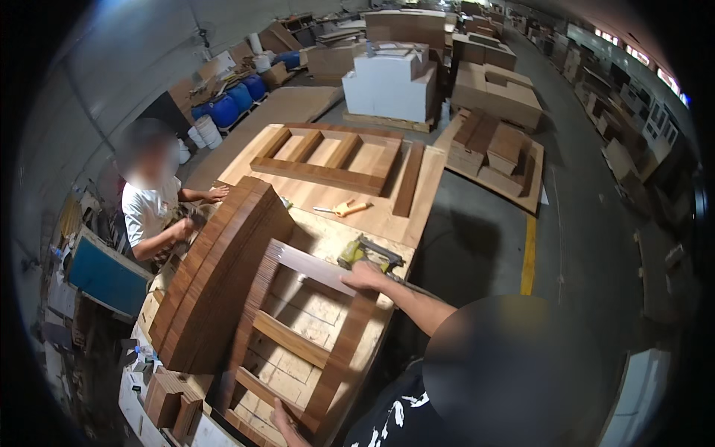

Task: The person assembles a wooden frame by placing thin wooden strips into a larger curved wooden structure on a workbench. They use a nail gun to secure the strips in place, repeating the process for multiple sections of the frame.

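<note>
A brown wooden frame (344, 357) with several crosspieces lies on the workbench before me. My right hand (365, 276) grips its far right corner, at the end of a pale, shiny slat (313, 270); part of the fingers is hidden. Just beyond that hand lies a green and black nail gun (351, 252), which the hand seems not to hold. Low in view, my left hand (287, 423) is closed on the near part of the frame, partly cut off by the picture edge. A tall stack of brown boards (216, 276) stands left of the frame.
A co-worker (153, 208) stands left behind the stack, one hand near its far end. Another frame (328, 173) and an orange-handled tool (346, 208) lie on the bench's far part. Small wood pieces (165, 398) sit near left; board-loaded pallets (491, 190) stand right.
</note>
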The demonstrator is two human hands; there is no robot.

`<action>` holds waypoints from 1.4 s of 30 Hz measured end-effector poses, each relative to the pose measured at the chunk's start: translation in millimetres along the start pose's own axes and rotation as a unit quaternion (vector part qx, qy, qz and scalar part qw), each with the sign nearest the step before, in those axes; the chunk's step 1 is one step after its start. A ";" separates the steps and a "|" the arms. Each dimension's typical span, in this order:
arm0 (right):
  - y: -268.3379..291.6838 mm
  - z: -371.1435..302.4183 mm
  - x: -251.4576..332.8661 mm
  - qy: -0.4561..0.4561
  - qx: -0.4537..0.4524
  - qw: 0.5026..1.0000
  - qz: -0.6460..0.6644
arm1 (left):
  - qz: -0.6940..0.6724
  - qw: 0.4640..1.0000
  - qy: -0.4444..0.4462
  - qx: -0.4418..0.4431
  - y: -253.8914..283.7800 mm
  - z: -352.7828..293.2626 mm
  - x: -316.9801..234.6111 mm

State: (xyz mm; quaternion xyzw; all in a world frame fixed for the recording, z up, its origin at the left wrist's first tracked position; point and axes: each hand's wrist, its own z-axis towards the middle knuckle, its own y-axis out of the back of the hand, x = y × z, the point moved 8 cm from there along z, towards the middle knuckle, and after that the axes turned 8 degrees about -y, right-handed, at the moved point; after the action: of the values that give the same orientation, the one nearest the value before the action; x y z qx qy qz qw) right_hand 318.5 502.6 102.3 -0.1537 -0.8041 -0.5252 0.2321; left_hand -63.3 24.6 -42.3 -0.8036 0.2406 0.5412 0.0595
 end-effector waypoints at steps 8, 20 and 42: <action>76.6 -158.6 15.2 0.051 -0.098 0.984 0.138 | -0.070 0.996 -0.006 0.051 11.8 -14.7 -51.0; 158.9 -284.7 -226.6 -0.093 -0.198 0.929 0.298 | -0.044 0.996 -0.063 0.037 -101.8 -148.2 -97.0; 294.1 -277.9 -604.9 -0.330 -0.302 0.803 0.394 | 0.322 0.851 -0.286 0.299 -713.7 -365.7 -204.9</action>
State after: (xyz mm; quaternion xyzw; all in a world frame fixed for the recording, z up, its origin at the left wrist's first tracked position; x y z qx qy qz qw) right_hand 1032.9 363.9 100.8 -0.6839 -0.5030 -0.5222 0.0811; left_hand 505.0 586.5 173.1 -0.4340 0.6081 0.6382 0.1859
